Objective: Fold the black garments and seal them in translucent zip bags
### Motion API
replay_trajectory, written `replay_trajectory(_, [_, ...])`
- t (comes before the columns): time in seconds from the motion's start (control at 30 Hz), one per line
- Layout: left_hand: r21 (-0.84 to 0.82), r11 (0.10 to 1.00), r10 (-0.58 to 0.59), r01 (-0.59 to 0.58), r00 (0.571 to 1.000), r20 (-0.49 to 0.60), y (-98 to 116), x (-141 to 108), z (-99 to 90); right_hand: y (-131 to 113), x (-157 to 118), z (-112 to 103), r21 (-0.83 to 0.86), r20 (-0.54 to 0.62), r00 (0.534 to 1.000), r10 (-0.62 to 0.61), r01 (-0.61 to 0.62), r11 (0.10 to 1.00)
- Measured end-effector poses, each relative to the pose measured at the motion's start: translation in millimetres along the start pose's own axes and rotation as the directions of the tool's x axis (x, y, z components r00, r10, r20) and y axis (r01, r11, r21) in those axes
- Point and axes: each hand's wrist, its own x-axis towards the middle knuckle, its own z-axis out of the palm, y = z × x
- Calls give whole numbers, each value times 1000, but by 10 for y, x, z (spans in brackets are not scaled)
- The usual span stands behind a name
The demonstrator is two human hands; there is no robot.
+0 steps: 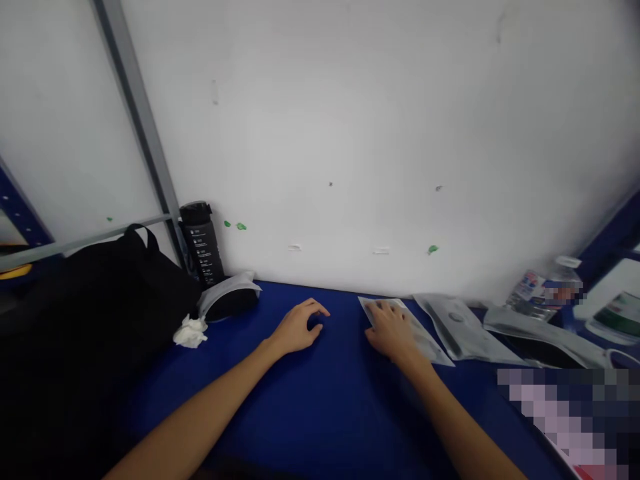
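Note:
My left hand (299, 327) hovers over or rests on the blue tabletop (300, 400), thumb and fingers apart and nothing between them. To the right, my right hand (393, 328) lies on a flat, translucent plastic pouch (427, 343), its fingers spread across the upper part. What is inside that pouch is mostly hidden by the hand. Just beyond it lies a second frosted pouch (463, 330) with a round mark on it. A third pouch (545, 340), with something black inside, sits farther right.
A black bag (100, 320) fills the left side. Near it stand a black bottle (203, 243), a pouch with a black item (233, 300) and a crumpled tissue (191, 331). A clear plastic bottle (543, 290) is at the right. A white wall (330, 133) closes off the back.

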Motion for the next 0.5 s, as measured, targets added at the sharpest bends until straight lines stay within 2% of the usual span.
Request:
replay_trajectory(0.07, [-1, 1000, 2, -2, 1000, -5, 5, -4, 6, 110, 23, 39, 82, 46, 995, -86, 82, 993])
replay_trajectory(0.13, [4, 1000, 12, -12, 1000, -28, 10, -5, 10, 178, 43, 51, 264, 24, 973, -230, 216, 940])
replay_trajectory(0.23, [28, 998, 62, -60, 996, -66, 23, -3, 9, 141, 44, 34, 563, -37, 903, -427, 372, 738])
replay_trajectory(0.3, [35, 994, 103, -101, 992, -68, 32, 0, 3, 45, 28, 30, 713, -84, 869, -489, 395, 580])
replay_trajectory(0.37, [20, 992, 127, -126, 990, -57, 39, 2, -5, -53, 16, 50, 797, -134, 874, -466, 375, 474])
replay_trajectory(0.43, [-18, 992, 122, -123, 992, -31, 41, 2, -9, -115, 21, 95, 839, -164, 913, -373, 328, 434])
replay_trajectory(0.5, [-63, 993, 96, -96, 995, -8, 33, 5, -5, -137, 51, 150, 881, -138, 954, -267, 242, 407])
